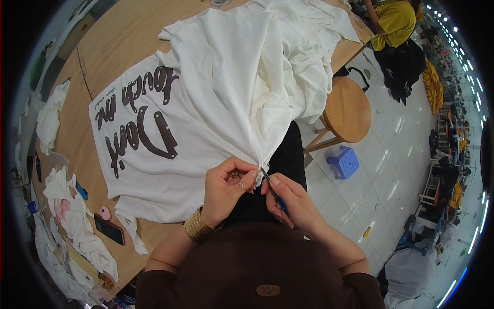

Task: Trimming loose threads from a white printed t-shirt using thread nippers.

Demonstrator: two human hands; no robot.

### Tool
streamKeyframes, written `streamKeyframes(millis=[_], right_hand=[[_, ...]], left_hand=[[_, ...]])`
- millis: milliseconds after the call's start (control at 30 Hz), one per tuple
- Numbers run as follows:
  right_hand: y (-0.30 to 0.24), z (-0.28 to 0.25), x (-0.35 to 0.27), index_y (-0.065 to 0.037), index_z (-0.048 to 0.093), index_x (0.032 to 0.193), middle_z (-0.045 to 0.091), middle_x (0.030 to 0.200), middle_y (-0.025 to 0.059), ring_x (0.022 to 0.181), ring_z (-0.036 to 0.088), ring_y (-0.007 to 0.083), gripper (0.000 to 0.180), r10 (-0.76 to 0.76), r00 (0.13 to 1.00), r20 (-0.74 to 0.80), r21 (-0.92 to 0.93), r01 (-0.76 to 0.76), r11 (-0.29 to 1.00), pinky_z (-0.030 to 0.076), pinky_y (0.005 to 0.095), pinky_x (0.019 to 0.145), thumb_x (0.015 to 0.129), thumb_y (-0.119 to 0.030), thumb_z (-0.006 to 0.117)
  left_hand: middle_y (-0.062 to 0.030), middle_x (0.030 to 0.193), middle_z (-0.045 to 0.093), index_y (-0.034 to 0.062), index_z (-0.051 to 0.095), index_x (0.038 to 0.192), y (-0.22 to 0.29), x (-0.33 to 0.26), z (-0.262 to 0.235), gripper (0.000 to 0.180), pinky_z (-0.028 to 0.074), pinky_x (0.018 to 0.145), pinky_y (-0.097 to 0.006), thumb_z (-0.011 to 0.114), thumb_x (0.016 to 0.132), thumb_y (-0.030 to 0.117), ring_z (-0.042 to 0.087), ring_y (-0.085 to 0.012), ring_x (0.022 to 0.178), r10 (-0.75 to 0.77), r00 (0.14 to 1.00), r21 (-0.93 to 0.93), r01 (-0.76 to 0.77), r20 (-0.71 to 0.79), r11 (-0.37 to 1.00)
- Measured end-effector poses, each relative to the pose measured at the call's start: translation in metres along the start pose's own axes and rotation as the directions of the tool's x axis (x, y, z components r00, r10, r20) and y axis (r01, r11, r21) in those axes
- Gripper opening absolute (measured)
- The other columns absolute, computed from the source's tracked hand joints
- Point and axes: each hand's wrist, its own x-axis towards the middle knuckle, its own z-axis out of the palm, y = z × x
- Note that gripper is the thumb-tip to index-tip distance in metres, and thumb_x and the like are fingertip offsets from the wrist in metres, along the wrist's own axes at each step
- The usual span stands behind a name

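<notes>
A white garment with dark brown printed lettering spreads over the wooden table and gathers to a point above my lap. My left hand, with rings and a wide gold bracelet, pinches the gathered fabric at that point. In my right hand is a small pair of thread snips with dark blades and a blue handle. The blade tips touch or nearly touch the fabric right beside my left fingertips. Exactly what lies between the blades is too small to tell.
On the wooden table at left lie a phone, a small pink round thing and white cloth scraps. To the right stand a round wooden stool and a blue plastic stool. A person in yellow sits at the far right.
</notes>
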Motion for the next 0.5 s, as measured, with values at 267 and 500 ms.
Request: streamKeyframes(millis=[267,500], right_hand=[[-0.0039,0.0011,-0.0015,-0.005,0.046,0.089,0.039,0.05,-0.0001,0.034,0.03,0.0054,0.031,0.032,0.999,-0.03,0.011,-0.032,0.999,0.026,0.0177,0.033,0.096,-0.03,0.03],[0.0001,0.0023,0.0023,-0.005,0.045,0.088,0.037,0.05,-0.0006,0.034,0.029,0.0057,0.03,0.03,0.999,-0.027,0.031,-0.029,0.999,0.025,0.0181,0.032,0.097,-0.03,0.03]], left_hand=[[-0.0033,0.076,0.058,-0.0033,0.057,0.089,-0.0013,-0.001,0.0017,0.008,0.046,0.058,-0.019,0.058,0.084,0.002,0.053,-0.0051,0.064,0.027,1.0,0.038,-0.027,-0.004,0.999],[-0.0044,0.079,0.057,-0.0044,0.056,0.089,-0.0065,-0.0016,0.0008,0.008,0.048,0.061,-0.02,0.058,0.083,0.001,0.055,-0.0063,0.066,0.181,0.983,0.224,-0.17,-0.029,0.96]])
